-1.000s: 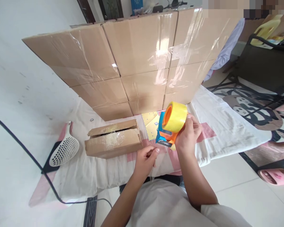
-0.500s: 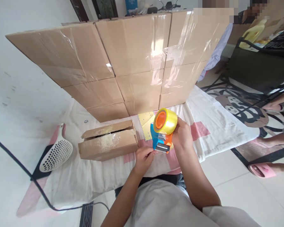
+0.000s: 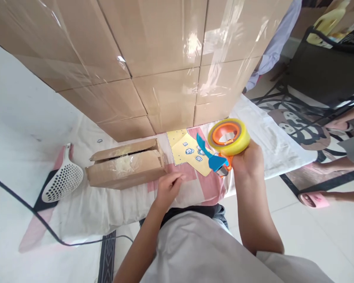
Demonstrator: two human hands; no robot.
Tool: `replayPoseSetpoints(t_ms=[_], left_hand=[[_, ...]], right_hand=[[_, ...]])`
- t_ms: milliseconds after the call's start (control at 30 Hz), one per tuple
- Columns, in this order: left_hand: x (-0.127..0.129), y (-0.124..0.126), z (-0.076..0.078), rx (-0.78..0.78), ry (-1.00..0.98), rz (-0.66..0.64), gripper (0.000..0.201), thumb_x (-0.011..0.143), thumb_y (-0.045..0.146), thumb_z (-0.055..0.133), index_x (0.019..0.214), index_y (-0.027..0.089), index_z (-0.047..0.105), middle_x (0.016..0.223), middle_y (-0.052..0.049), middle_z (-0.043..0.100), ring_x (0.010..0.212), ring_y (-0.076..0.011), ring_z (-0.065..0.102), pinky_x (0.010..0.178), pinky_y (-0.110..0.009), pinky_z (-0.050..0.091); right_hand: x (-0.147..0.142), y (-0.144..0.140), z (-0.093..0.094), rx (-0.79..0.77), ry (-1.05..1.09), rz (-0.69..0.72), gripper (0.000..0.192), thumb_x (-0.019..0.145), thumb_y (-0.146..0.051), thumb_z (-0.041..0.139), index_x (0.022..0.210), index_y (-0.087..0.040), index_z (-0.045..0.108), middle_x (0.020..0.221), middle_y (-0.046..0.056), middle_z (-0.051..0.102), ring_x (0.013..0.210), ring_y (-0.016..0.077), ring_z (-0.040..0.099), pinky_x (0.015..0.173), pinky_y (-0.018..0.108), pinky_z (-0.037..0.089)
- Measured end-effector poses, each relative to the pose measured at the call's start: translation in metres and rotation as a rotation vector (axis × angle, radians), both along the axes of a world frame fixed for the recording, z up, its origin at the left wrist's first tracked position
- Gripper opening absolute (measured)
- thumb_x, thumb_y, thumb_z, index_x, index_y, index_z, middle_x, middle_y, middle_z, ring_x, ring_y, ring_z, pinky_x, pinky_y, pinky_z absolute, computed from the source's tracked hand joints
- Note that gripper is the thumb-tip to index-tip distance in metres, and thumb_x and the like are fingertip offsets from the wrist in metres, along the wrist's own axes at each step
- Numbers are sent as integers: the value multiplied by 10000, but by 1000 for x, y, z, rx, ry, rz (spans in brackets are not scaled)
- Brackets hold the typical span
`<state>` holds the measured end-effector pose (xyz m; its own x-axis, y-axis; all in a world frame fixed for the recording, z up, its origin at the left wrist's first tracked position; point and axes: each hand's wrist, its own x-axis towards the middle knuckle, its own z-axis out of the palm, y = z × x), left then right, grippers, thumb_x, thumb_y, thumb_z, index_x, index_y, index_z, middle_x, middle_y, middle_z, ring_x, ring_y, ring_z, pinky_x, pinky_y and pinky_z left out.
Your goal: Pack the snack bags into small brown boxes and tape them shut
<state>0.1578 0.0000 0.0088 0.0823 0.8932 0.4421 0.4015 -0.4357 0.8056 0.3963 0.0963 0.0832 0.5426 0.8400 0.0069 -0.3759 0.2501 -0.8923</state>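
Tape dispenser (image 3: 225,147) now rightward, tipped flat.

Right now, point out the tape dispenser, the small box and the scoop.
tape dispenser (image 3: 228,137): head view, on the yellow roll held in the right hand (image 3: 249,161).
small box (image 3: 126,167): head view, on its taped front side.
scoop (image 3: 62,182): head view, on the perforated bowl.

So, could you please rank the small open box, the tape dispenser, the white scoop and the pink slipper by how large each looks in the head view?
1. Small open box.
2. Tape dispenser and white scoop: alike, unranked; the dispenser is nearer the camera.
3. Pink slipper, partly cut off.
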Motion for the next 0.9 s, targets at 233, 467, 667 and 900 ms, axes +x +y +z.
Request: replayPoseSetpoints(t_ms=[233,467,667,900], left_hand=[[0,-5,24,-209,-267,219,337,989,440,532,917,170,721,478,53,512,412,-83,457,442,-192,380],[-2,-13,33,-286,-442,207,342,953,484,571,978,174,711,537,39,544,448,-87,481,420,-181,392],[-17,-27,35,-316,-456,267,298,946,449,602,1046,185,697,530,64,506,424,-71,421,403,-170,355],[-37,-43,46,-187,-160,293,235,983,334,543,1051,191,717,592,39,578,496,-77,510,499,-178,419]], right_hand=[[35,42,-21,18,-141,-238,269,807,-390,594,653,-215,461,632,-27,471,599,115,524,581,267,512],[48,73,-51,-205,-312,-54,283,896,-461,499,777,-209,550,727,19,588,667,172,590,662,344,523],[18,6,-33,-132,-655,-349,265,934,-373,560,1177,-273,522,1272,123,557,1203,262,523,1018,437,455],[-108,-72,11,327,-925,804,125,880,-322,681,964,-229,677,899,30,687,815,172,637,750,317,522]])
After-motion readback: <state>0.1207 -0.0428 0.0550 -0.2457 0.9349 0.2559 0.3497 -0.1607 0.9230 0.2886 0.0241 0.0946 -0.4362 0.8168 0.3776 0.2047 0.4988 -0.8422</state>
